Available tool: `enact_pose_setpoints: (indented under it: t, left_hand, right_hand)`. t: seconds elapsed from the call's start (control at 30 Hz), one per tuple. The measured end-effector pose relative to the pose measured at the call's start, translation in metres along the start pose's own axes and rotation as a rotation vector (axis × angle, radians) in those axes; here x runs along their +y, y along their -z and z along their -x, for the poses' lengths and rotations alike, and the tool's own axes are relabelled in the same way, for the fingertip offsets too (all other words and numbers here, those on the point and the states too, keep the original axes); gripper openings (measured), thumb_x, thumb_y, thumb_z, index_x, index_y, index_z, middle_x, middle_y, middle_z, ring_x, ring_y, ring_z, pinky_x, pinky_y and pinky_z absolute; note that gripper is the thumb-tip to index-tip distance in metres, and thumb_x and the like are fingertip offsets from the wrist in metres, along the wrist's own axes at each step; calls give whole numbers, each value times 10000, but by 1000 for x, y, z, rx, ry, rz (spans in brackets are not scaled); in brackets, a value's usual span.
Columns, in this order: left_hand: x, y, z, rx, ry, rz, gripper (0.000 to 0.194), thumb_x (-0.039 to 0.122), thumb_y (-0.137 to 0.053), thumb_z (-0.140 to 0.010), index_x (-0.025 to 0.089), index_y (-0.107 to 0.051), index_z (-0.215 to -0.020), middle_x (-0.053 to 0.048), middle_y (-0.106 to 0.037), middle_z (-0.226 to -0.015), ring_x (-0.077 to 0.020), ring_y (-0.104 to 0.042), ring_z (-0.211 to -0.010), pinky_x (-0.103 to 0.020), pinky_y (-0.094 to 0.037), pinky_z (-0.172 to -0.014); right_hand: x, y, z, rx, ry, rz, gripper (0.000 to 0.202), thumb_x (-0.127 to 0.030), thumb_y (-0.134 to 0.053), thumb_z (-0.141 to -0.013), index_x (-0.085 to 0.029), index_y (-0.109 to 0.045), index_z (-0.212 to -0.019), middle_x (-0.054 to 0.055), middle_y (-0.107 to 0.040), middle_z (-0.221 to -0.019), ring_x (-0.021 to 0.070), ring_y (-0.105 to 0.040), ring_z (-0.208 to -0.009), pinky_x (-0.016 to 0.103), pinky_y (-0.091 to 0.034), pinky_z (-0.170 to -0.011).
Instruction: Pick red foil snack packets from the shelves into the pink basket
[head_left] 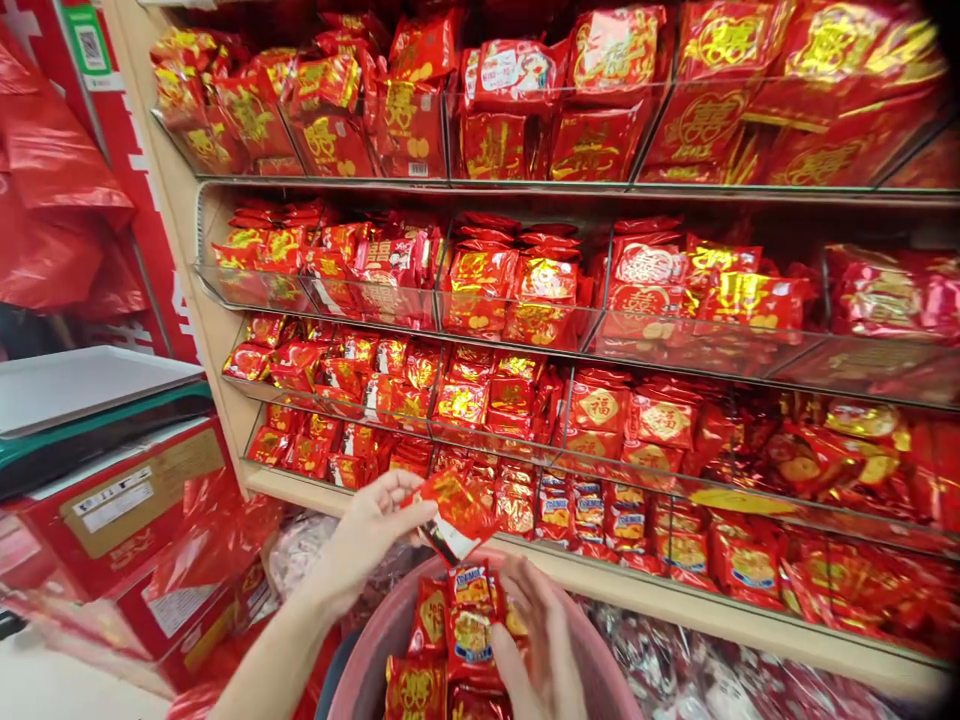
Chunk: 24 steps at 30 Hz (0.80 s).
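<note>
My left hand (390, 515) holds a red and gold packet (457, 512) with a white patch, pinched at its left edge, above the rim of a pink tub (367, 640). My right hand (536, 640) is inside the tub's right side, slightly blurred, its fingers apart and curved beside the packets. Red packets lie in the tub, among them one with a blue and white label (472, 635) and one with gold characters (416, 688). Whether the right fingers touch a packet is unclear.
Shelves (517, 185) with clear dividers hold rows of red packets in front. At the left, a scale-like tray (90, 385) sits above red cartons (135, 510). Clear plastic-wrapped goods (697, 670) lie under the lowest shelf. Red bags (60, 190) hang at upper left.
</note>
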<state>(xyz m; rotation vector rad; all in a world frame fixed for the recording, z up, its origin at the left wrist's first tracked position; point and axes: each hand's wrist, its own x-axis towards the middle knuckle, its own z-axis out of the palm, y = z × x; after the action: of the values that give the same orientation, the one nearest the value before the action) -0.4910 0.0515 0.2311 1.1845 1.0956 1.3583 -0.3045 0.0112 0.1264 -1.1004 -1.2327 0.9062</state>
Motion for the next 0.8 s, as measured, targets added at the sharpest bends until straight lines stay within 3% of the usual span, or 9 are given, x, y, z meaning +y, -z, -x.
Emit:
enact_pose_setpoints:
  t: [0.07, 0.2, 0.33, 0.5, 0.67, 0.8]
  left_hand:
    - [-20, -12, 13, 3, 76, 135, 252, 299, -739, -704, 174, -569, -841, 6, -653, -768, -80, -558, -613, -170, -450, -522]
    - [-49, -29, 37, 121, 134, 373, 251, 280, -749, -707, 167, -563, -831, 4, -653, -791, -71, -567, -612, -183, -501, -560]
    - [-66, -43, 58, 265, 148, 544, 239, 253, -758, -702, 176, -580, -840, -4, -668, -880, -101, -628, -729, -212, -549, -658]
    - [-74, -55, 72, 382, 172, 694, 326, 260, -827, -596, 186, -599, -817, -11, -691, -924, -149, -670, -794, -281, -579, -750]
    - [-82, -62, 78, 382, 187, 683, 347, 287, -859, -535, 177, -609, -747, 0, -707, -838, -180, -687, -800, -318, -572, -805]
    - [-87, -72, 86, 325, 278, 662, 369, 326, -872, -501, 176, -582, -673, -21, -724, -810, -256, -692, -885, -318, -558, -803]
  right_hand:
    - [-9, -20, -4, -65, -31, -118, 533, -527, -473, -838, -278, -386, -1301, 80, -586, -1270, 225, -589, -1097, 394, -507, -920]
    - [-25, -29, -4, -163, -229, -512, 389, -450, -594, -793, -251, -531, -1121, 63, -661, -1148, 201, -608, -1042, 325, -518, -857]
    - [-37, -17, -10, -206, -223, -430, 270, -438, -608, -784, -223, -618, -946, 40, -704, -982, 186, -634, -896, 295, -503, -794]
    - [-44, -2, -21, -250, -219, -357, 265, -421, -569, -820, -216, -645, -968, 24, -694, -915, 166, -608, -831, 283, -470, -781]
    - [-42, 8, -31, -302, -121, -247, 266, -413, -525, -851, -219, -657, -976, 9, -672, -860, 147, -566, -764, 262, -442, -720]
    - [-40, 13, -39, -331, -99, -189, 293, -440, -510, -852, -206, -661, -945, 0, -642, -765, 137, -522, -692, 251, -418, -647]
